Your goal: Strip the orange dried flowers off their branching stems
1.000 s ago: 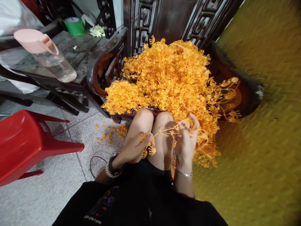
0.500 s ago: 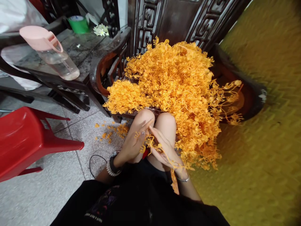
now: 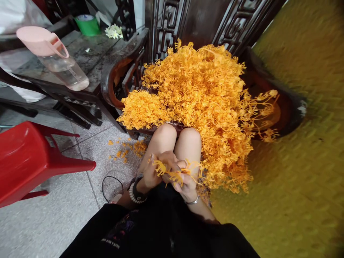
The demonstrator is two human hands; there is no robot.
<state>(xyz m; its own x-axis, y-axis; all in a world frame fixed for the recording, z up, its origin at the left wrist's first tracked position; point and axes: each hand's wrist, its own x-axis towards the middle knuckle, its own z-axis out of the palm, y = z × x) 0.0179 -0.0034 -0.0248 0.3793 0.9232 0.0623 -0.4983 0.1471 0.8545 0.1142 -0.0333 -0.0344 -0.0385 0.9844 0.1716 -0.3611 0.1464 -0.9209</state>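
Note:
Over my lap, my left hand point(image 3: 153, 172) and my right hand point(image 3: 188, 184) meet, with the fingers of both curled in. Between them is an orange plastic flower stem point(image 3: 176, 176) with thin claw-like tips. Parts of it stick out past the fingers on both sides. Motion blur and overlapping fingers hide exactly where each hand grips it. Beyond my knees, a large heap of similar orange plastic stems point(image 3: 199, 93) covers a dark wooden chair. A smaller pile of orange flower heads point(image 3: 142, 109) lies at its left, apart from my hands.
Left of my legs stands a red plastic stool point(image 3: 24, 157). A dark wooden table point(image 3: 88, 61) bears a pink-lidded bottle point(image 3: 64, 71), green tape point(image 3: 87, 25) and pale flowers point(image 3: 114, 31). Orange bits point(image 3: 125, 154) and a black cord point(image 3: 103, 188) lie on the floor. A yellow textured surface point(image 3: 295, 190) fills the right.
My hands, fingers stretched out and tips together half a second ago, have curled and drawn closer around the stem. My right hand has moved left; an orange strip by its wrist no longer shows.

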